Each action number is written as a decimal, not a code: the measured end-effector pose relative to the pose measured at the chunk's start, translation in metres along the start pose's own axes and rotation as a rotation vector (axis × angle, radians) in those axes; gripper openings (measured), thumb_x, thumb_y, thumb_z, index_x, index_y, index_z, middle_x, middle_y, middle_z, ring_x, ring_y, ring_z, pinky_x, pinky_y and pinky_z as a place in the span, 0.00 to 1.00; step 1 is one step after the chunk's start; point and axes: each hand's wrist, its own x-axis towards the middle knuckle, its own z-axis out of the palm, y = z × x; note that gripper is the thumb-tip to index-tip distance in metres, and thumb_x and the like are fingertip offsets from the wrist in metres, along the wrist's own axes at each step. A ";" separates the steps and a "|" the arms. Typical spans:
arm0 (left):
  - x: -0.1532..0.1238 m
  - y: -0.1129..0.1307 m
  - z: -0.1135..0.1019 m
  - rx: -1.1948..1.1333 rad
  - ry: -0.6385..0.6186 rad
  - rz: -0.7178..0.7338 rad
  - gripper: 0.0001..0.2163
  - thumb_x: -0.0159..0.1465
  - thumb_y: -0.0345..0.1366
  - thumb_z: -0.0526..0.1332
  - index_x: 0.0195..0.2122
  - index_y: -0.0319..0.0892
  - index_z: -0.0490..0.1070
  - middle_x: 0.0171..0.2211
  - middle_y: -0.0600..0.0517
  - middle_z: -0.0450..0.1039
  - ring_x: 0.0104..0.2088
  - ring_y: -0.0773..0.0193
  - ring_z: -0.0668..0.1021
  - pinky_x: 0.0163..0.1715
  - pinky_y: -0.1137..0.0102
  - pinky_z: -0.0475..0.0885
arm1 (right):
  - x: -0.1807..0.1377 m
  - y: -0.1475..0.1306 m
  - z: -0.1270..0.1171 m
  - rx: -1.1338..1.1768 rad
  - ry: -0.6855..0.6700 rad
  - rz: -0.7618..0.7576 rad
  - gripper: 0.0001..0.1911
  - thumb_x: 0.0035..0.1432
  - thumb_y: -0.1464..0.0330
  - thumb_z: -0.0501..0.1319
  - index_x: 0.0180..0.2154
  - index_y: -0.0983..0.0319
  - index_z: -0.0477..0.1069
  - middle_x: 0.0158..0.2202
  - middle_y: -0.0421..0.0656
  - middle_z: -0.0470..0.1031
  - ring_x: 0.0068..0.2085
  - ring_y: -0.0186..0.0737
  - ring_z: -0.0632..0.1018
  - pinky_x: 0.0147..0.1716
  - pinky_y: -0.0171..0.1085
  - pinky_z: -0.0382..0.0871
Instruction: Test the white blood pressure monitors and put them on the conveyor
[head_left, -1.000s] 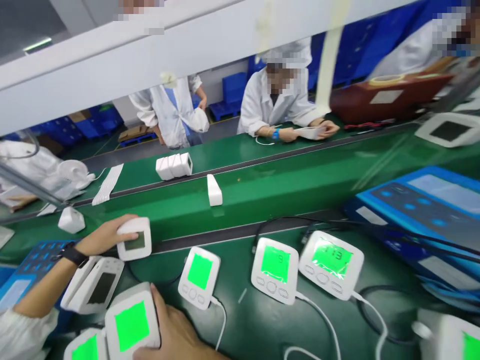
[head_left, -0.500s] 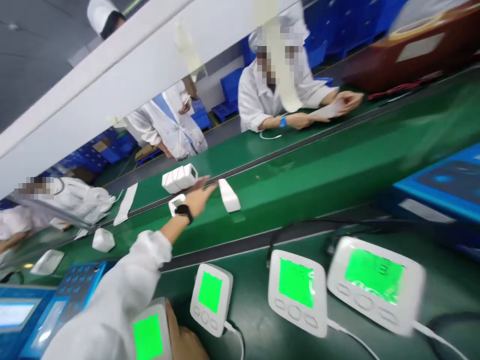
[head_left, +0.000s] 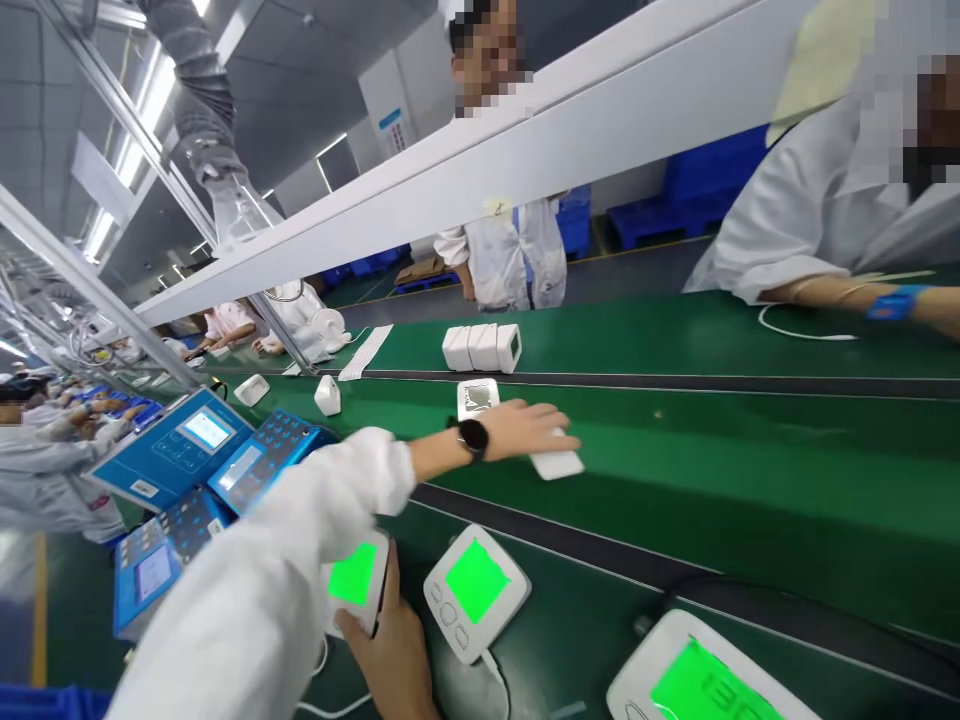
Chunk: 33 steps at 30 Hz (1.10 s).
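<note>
My left hand (head_left: 525, 430), with a dark watch on its wrist, reaches across the green conveyor belt (head_left: 720, 440). Its fingers are stretched out over the upper end of a white device (head_left: 556, 465), which they partly cover. Just behind the wrist lies a white blood pressure monitor (head_left: 477, 394) with a grey screen. Low in the view, my right hand (head_left: 394, 640) grips another monitor (head_left: 356, 578), thumb on its front, its screen lit green. My left sleeve hides part of that one. Beside it lies a cabled green-lit monitor (head_left: 477, 592); a further monitor (head_left: 697, 680) is cut off at lower right.
A row of white units (head_left: 481, 348) stands beyond the belt, with white strips (head_left: 367, 352) to its left. Blue testers (head_left: 176, 445) stand at left. A white beam (head_left: 450, 205) crosses above the line. Co-workers in white stand or sit opposite.
The view has swung left and levelled out. My left hand has moved right along the belt, onto the white device. My right hand keeps its grip on the green-lit monitor.
</note>
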 end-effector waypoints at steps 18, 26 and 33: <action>-0.348 0.002 0.066 -0.349 0.182 -0.998 0.20 0.63 0.45 0.64 0.55 0.48 0.75 0.49 0.48 0.81 0.45 0.51 0.82 0.45 0.61 0.78 | -0.005 -0.010 -0.006 0.004 -0.044 0.018 0.47 0.64 0.65 0.64 0.75 0.65 0.42 0.46 0.53 0.83 0.44 0.60 0.85 0.40 0.45 0.77; -0.319 0.015 0.148 -0.213 0.184 -1.042 0.24 0.67 0.38 0.62 0.64 0.50 0.68 0.70 0.42 0.60 0.69 0.39 0.63 0.66 0.42 0.61 | -0.003 -0.006 -0.008 0.037 -0.066 0.047 0.47 0.64 0.65 0.63 0.75 0.65 0.42 0.49 0.52 0.83 0.46 0.59 0.85 0.42 0.45 0.77; -0.324 0.014 0.170 -0.201 0.186 -1.044 0.24 0.72 0.43 0.56 0.67 0.41 0.61 0.71 0.36 0.57 0.71 0.43 0.62 0.68 0.46 0.60 | -0.005 -0.009 -0.009 0.100 -0.040 0.063 0.46 0.65 0.66 0.64 0.75 0.64 0.43 0.50 0.51 0.83 0.46 0.55 0.85 0.41 0.42 0.77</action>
